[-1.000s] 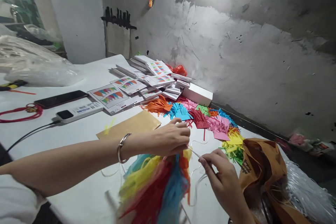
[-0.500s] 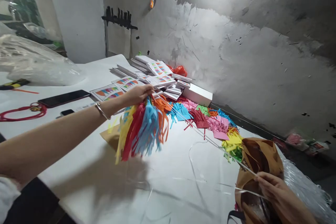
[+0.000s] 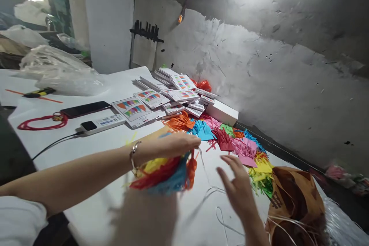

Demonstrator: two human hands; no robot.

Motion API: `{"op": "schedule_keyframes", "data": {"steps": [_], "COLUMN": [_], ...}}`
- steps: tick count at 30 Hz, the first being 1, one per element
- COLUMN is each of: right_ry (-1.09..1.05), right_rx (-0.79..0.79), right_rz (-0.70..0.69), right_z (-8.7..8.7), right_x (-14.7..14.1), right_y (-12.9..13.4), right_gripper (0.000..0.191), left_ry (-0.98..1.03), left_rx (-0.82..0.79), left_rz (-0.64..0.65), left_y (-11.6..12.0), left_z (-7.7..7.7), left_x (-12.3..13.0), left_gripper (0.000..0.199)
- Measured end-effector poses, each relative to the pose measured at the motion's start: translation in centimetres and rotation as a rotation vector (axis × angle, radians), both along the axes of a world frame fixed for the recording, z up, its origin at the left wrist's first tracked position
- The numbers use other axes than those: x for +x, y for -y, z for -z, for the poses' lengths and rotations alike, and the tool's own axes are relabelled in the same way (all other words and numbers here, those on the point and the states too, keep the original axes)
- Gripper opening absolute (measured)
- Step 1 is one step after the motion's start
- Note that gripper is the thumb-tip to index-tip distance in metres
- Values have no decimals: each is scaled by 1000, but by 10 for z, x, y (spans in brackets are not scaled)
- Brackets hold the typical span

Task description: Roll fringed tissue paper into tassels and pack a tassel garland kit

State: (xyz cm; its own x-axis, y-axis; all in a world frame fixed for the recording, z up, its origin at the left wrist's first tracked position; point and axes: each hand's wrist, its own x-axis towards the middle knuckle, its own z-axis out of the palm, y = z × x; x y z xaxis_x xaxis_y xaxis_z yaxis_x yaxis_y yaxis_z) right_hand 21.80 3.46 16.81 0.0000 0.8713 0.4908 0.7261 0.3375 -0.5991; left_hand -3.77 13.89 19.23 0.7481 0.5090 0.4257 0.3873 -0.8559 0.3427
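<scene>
My left hand (image 3: 181, 144) is closed around the top of a bunch of tissue paper tassels (image 3: 170, 178) in yellow, red, blue and orange. The bunch hangs over the white table, blurred by motion. From beside that hand a thin white string (image 3: 203, 161) trails down to the tabletop, where loose loops lie. My right hand (image 3: 235, 186) is in the air to the right, thumb and fingers apart, with nothing visible in it. A brown paper bag (image 3: 298, 192) stands open at the right, with white string over its lower part.
Fringed tissue pieces (image 3: 223, 139) in many colours line the table's far side. Behind them are stacked printed cards (image 3: 184, 95) and a white box (image 3: 221, 112). A phone (image 3: 86, 109), a white device with a cable (image 3: 103, 123) and a cutter (image 3: 39, 92) lie left.
My left hand has lowered the tassel bunch and shifted right, and the bunch has swung. My right hand has let go of the string and moved left from the bag, opening its fingers.
</scene>
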Motion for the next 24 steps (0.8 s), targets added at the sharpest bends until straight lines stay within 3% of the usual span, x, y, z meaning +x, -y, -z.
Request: {"op": "schedule_keyframes", "data": {"steps": [2, 5, 14, 20, 22, 24], "right_ry": [-96, -160, -321, -191, -208, -273], "right_rx": [-70, -152, -175, -172, -241, -283], "right_rz": [-179, -305, -254, -145, -232, -345], "right_z": [6, 8, 18, 23, 28, 33], "right_x": [-39, -53, -50, -39, -43, -50], "right_y": [-8, -14, -7, 0, 3, 6], "right_gripper": [33, 32, 41, 30, 45, 42], "left_ry": [-24, 2, 172, 246, 270, 314], "left_rx": [-16, -55, -184, -187, -188, -213], "left_rz": [67, 121, 200, 195, 242, 307], "left_y": [13, 22, 26, 32, 39, 48], "left_z": [7, 15, 48, 43, 37, 33], "left_x": [11, 16, 21, 23, 30, 39], "left_gripper": [15, 21, 26, 27, 24, 24]}}
